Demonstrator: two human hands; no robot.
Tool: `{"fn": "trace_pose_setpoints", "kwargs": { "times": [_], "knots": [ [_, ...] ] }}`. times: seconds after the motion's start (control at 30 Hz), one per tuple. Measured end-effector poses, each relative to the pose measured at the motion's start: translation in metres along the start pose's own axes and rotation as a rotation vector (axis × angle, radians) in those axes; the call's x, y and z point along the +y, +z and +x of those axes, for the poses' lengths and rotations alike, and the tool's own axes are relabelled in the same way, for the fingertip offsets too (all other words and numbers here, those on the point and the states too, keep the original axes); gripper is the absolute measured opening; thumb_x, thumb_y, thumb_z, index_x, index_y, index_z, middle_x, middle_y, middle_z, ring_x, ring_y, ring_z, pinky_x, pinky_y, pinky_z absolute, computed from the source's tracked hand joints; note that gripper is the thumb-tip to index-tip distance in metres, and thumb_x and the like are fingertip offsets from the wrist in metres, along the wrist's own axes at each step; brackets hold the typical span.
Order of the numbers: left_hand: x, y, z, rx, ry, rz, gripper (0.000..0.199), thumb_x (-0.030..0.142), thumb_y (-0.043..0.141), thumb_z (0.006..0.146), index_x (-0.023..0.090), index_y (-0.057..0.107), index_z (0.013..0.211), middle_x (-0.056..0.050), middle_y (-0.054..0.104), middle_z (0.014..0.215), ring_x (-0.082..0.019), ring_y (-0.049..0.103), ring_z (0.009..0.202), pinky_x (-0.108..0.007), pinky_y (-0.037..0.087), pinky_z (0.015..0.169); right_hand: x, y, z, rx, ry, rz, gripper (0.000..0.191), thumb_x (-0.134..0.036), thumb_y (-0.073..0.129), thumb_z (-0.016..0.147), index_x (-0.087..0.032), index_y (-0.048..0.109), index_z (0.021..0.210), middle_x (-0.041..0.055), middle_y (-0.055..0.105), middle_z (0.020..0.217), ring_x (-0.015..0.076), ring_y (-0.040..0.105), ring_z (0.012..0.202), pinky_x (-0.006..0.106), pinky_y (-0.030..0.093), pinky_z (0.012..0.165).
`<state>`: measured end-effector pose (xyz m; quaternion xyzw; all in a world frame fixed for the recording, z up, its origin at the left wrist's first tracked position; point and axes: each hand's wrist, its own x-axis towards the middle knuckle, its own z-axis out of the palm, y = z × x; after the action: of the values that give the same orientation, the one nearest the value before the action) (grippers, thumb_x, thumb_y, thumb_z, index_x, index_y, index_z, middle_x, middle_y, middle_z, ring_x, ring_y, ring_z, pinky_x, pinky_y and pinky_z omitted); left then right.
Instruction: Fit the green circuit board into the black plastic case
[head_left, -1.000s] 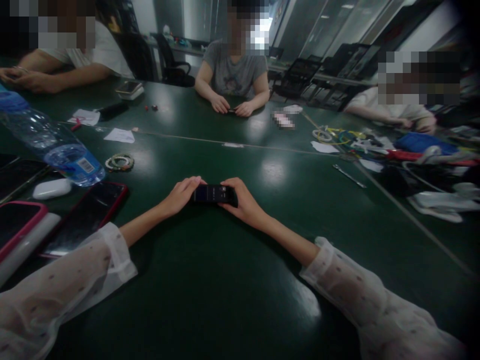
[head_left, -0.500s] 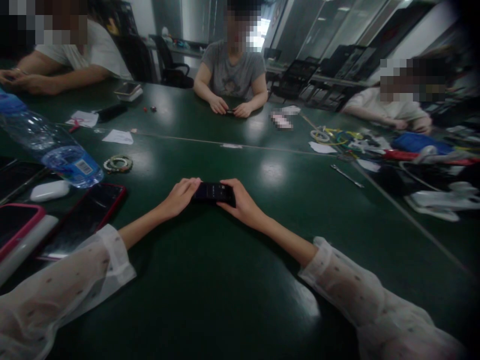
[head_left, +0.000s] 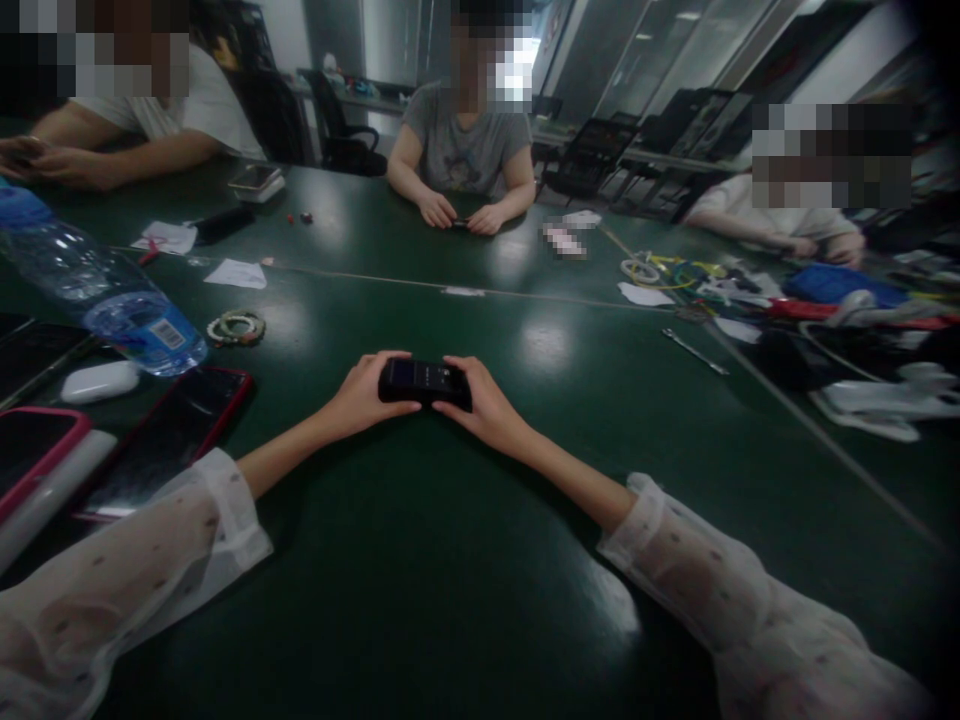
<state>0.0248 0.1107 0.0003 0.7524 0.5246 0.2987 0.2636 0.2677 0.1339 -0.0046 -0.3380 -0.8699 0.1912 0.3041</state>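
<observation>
A small black device with a dark screen and small light marks lies sideways between my two hands, on or just above the green table. My left hand grips its left end, thumb along the near edge and fingers at the far edge. Around the right end, my right hand holds it in the same way, thumb near and fingers far. Both forearms come in from the lower corners in sheer white sleeves.
At left are a tilted water bottle, a red-edged phone, a white case and bracelets. A wrench and heaped cables lie right. Three people sit across the table.
My left thumb has come down to the device's near edge, and my left fingers have shifted off its top, so more of its left end shows. My right hand has hardly moved.
</observation>
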Motion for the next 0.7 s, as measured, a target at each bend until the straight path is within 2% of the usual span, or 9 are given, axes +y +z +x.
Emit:
{"fn": "trace_pose_setpoints", "kwargs": {
  "times": [0.17,0.3,0.43,0.57,0.7],
  "knots": [
    [-0.001,-0.001,0.001,-0.006,0.023,-0.005,0.073,0.047,0.075,0.070,0.025,0.043,0.132,-0.011,0.051,0.130,-0.031,0.045,0.121,-0.049,0.040,0.098,0.001,0.000,0.001,-0.009,0.012,0.030,0.055,-0.034,0.066,0.083,-0.023,0.039,0.130,0.0115,0.054,0.121,0.0274,0.055,0.112,0.051,0.048,0.094],
    [-0.005,0.002,0.002,0.018,0.023,0.006,0.075,0.046,0.077,0.067,0.022,0.044,0.130,-0.012,0.054,0.125,-0.031,0.049,0.117,-0.049,0.040,0.097,0.000,-0.001,0.001,0.035,0.005,0.075,0.053,-0.036,0.066,0.083,-0.022,0.041,0.127,0.0110,0.055,0.119,0.0258,0.056,0.109,0.046,0.048,0.094],
    [-0.010,0.005,0.004,0.020,0.017,-0.005,0.070,0.045,0.075,0.069,0.020,0.045,0.127,-0.012,0.054,0.124,-0.031,0.051,0.115,-0.049,0.040,0.096,-0.004,-0.003,0.000,0.183,0.035,0.110,0.052,-0.041,0.062,0.085,-0.023,0.039,0.127,0.0108,0.053,0.120,0.0256,0.055,0.111,0.044,0.047,0.096],
    [-0.007,0.001,0.004,-0.015,0.043,0.016,0.063,0.043,0.073,0.072,0.024,0.048,0.127,-0.010,0.055,0.126,-0.030,0.049,0.118,-0.048,0.040,0.096,-0.002,-0.004,-0.002,0.366,0.140,0.095,0.052,-0.044,0.057,0.087,-0.025,0.035,0.130,0.0111,0.048,0.126,0.0266,0.051,0.117,0.046,0.044,0.101],
    [0.000,-0.002,0.002,-0.052,0.022,0.018,0.055,0.047,0.069,0.075,0.025,0.052,0.122,-0.008,0.057,0.123,-0.030,0.049,0.118,-0.047,0.041,0.096,0.013,0.000,0.001,0.420,0.245,0.131,0.052,-0.044,0.060,0.085,-0.024,0.037,0.127,0.0109,0.051,0.120,0.0266,0.053,0.112,0.047,0.046,0.098]
  ]
}}
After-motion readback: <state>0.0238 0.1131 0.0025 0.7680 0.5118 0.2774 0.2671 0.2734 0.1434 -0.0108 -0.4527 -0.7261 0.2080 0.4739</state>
